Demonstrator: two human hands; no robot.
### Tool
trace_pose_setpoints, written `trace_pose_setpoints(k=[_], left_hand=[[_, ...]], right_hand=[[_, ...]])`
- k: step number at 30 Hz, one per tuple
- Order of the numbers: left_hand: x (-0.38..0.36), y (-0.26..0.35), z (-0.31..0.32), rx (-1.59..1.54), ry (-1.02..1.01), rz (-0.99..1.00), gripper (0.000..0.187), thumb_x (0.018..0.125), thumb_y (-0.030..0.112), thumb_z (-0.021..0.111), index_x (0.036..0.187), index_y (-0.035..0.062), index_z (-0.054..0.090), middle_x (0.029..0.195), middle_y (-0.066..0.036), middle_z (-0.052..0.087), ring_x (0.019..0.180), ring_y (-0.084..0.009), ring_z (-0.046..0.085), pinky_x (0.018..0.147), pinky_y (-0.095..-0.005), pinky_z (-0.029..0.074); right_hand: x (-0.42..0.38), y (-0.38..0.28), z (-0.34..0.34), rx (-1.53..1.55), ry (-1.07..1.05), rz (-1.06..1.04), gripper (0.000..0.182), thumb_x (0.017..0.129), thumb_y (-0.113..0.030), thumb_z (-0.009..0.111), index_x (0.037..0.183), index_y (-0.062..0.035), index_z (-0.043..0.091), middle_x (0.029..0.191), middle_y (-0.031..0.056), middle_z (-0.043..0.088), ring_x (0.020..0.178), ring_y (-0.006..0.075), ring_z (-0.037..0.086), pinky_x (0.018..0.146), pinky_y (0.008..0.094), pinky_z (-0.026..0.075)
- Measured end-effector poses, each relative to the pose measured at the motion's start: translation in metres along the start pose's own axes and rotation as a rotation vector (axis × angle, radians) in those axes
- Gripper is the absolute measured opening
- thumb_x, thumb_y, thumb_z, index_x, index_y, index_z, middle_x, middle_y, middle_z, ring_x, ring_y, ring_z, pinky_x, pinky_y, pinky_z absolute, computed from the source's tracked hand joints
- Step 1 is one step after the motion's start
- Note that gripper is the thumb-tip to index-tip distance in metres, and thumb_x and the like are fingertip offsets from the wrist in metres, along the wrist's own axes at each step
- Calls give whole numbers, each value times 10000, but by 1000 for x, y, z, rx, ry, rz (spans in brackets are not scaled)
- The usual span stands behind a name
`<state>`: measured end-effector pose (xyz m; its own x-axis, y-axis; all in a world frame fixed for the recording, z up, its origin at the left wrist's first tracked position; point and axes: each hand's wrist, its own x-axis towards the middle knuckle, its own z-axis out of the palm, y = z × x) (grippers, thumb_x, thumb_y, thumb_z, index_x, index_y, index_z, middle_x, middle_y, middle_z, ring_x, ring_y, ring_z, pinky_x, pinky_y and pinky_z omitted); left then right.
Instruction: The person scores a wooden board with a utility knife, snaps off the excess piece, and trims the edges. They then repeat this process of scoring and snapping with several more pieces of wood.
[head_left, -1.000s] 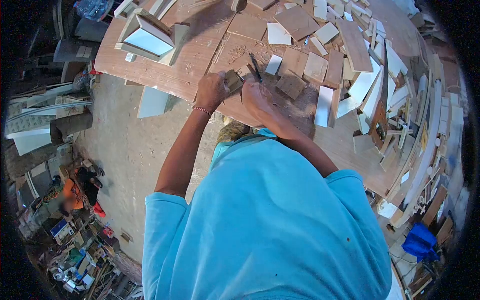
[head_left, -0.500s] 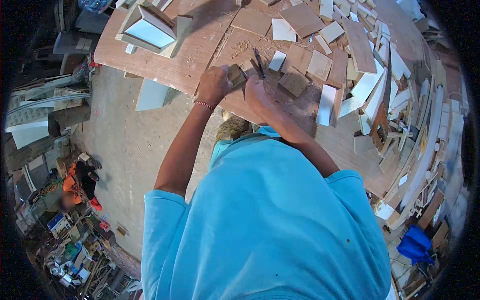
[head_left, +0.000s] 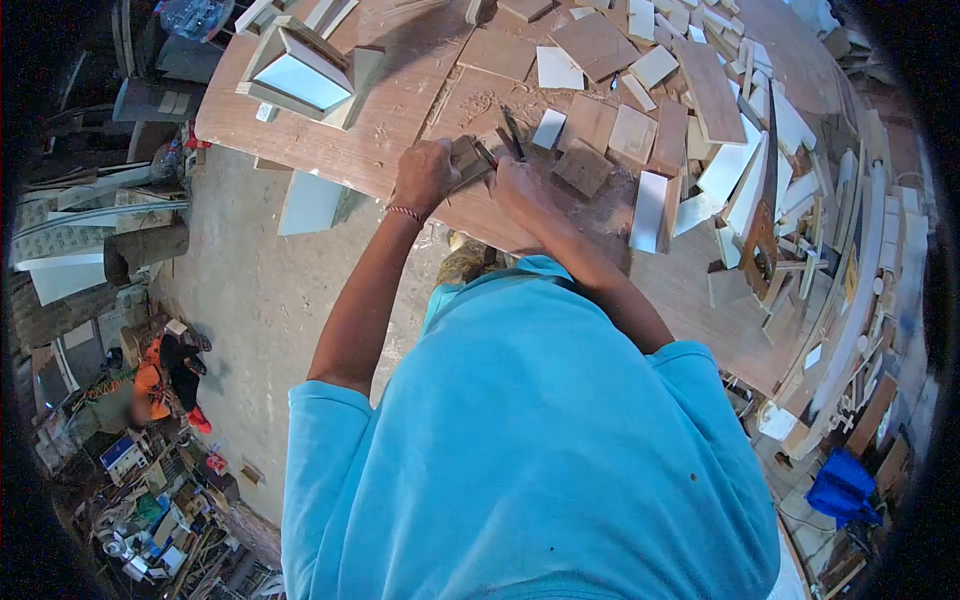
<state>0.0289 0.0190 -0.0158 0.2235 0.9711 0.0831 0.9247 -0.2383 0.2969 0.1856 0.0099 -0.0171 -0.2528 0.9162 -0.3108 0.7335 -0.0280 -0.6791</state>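
My left hand (head_left: 425, 178) is closed round a small wooden block (head_left: 466, 160) near the front edge of the workbench (head_left: 470, 215). Close on its right, my right hand (head_left: 520, 190) is closed on a slim, dark tool (head_left: 485, 153), whose tip points at the block; its exact kind is too small to make out. Just beyond my right fingers a dark, thin object (head_left: 512, 128) lies among wood shavings (head_left: 482, 104). A square wooden block (head_left: 583, 168) rests to the right of my right hand.
A box-like wooden frame with a white panel (head_left: 305, 80) stands at the bench's left. Many boards and offcuts (head_left: 715, 90) are heaped on the right, with a handsaw (head_left: 762, 240) among them. On the floor at left, a person in orange (head_left: 155, 380) is beside piled scrap.
The block in my left hand has tilted slightly, and the dark tool in my right hand has shifted a little against it. The whole view has moved slightly.
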Motion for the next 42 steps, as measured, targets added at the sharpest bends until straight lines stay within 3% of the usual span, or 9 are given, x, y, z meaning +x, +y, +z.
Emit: trace_pose_setpoints(k=[7, 9, 12, 18, 25, 34, 37, 39, 42], left_hand=[[-1, 0, 0, 14, 32, -9, 113, 608, 107, 546, 663, 8, 535, 646, -203, 552, 660, -334, 564, 598, -415, 452], [-1, 0, -2, 48, -11, -30, 229, 657, 266, 634, 695, 55, 555, 661, -163, 568, 655, -317, 563, 598, -397, 440], [-3, 7, -8, 30, -46, -27, 226, 663, 263, 632, 699, 53, 556, 667, -167, 568, 671, -317, 563, 600, -401, 439], [0, -1, -2, -25, 33, 22, 154, 619, 159, 606, 670, 31, 536, 637, -184, 558, 630, -325, 563, 584, -404, 450], [2, -4, -1, 0, 16, 14, 121, 608, 132, 572, 655, 23, 546, 639, -192, 557, 657, -332, 562, 607, -419, 445], [-2, 0, -2, 29, 27, 37, 135, 634, 127, 567, 717, 22, 542, 640, -180, 564, 663, -319, 571, 603, -406, 450], [-1, 3, -6, 40, -10, 16, 124, 639, 127, 567, 701, 23, 542, 637, -177, 563, 662, -314, 572, 597, -398, 452], [-1, 1, -6, 10, 20, 44, 108, 636, 121, 560, 688, 27, 543, 638, -180, 561, 668, -313, 572, 602, -404, 451], [-1, -2, -6, -32, 66, 76, 106, 632, 120, 555, 682, 27, 546, 643, -183, 561, 675, -321, 570, 610, -413, 448]], right_hand=[[8, 10, 24, -89, 7, 70, 193, 760, -87, 451, 806, 65, 561, 798, 269, 580, 767, 375, 589, 658, 467, 466], [23, 21, 43, 37, 102, 329, 344, 819, -216, 327, 851, 12, 584, 887, 240, 578, 831, 372, 571, 705, 442, 452], [5, 5, 28, -130, 65, 88, 162, 746, -80, 468, 753, 59, 553, 742, 246, 589, 703, 317, 611, 592, 431, 484], [10, 11, 20, -203, 55, -77, 226, 793, -115, 401, 748, 66, 529, 738, 266, 578, 701, 344, 600, 593, 449, 476], [7, 8, 12, -47, -12, 84, 219, 760, -119, 466, 847, 66, 544, 842, 293, 563, 847, 409, 554, 741, 466, 440], [15, 12, 32, 99, 6, 364, 506, 846, -280, 192, 815, 81, 545, 914, 264, 562, 923, 449, 500, 845, 470, 376], [22, 20, 36, 56, 127, 354, 433, 841, -253, 282, 791, 80, 554, 875, 256, 573, 883, 429, 528, 790, 446, 422], [21, 23, 17, 64, -105, -93, 160, 734, -116, 504, 655, 14, 555, 507, 90, 526, 438, 236, 539, 395, 401, 414], [13, 8, -4, 329, -262, 181, 222, 762, -133, 468, 745, 78, 534, 644, 217, 578, 617, 359, 591, 555, 460, 464]])
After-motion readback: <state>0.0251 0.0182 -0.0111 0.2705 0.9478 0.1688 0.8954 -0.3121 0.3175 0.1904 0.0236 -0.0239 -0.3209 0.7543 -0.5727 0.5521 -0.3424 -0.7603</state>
